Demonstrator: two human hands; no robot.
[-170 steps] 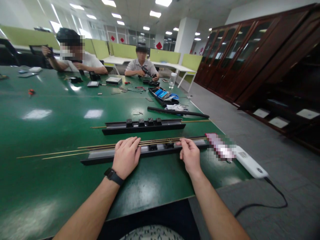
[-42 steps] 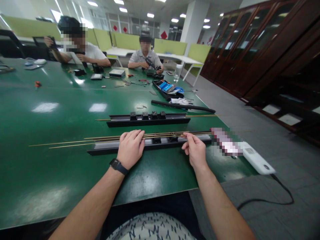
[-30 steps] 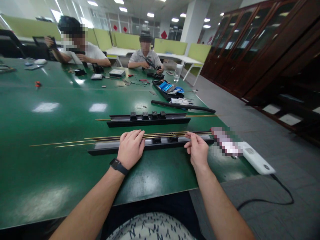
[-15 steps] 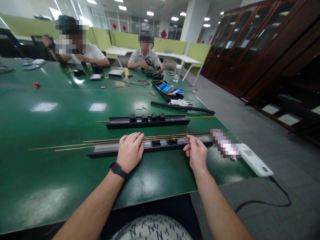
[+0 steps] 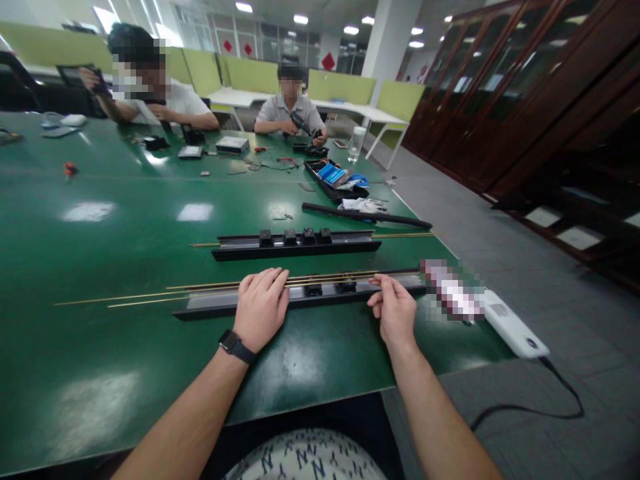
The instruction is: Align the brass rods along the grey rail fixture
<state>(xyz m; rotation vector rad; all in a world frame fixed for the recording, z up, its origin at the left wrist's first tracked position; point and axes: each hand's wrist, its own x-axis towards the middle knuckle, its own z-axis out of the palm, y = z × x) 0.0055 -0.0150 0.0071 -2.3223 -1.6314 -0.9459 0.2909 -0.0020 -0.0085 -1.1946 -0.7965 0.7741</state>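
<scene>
1. Of our two hands, we see the left hand (image 5: 261, 307) palm down across the brass rods (image 5: 327, 277), fingers together; we cannot tell whether it grips them or only rests there.
2. With our right hand (image 5: 394, 308) we pinch, thumb against fingertip, at the right-hand end of a rod, the other fingers curled in.
3. Those rods run lengthwise over the near rail (image 5: 210, 303), a black channel with a grey inside. To our left, three rod tips reach past its end, each to a different point.
4. Between our hands, two black blocks (image 5: 346, 285) sit in that rail.
5. Just beyond, and roughly parallel, we have the far rail (image 5: 295, 251), with four dark cubes (image 5: 290, 237) along it and thin rods sticking out at both ends.
6. Off the near rail's right end lies a pink-edged item (image 5: 450, 290), blurred out, next to a white device (image 5: 515, 325) with a black cable (image 5: 530, 403).
7. Farther up the green table (image 5: 300, 373) we see a black strip (image 5: 367, 215), white gloves (image 5: 363, 205) and a black tray (image 5: 320, 185) of blue things.
8. Across from us sit two people, each holding dark items.
</scene>
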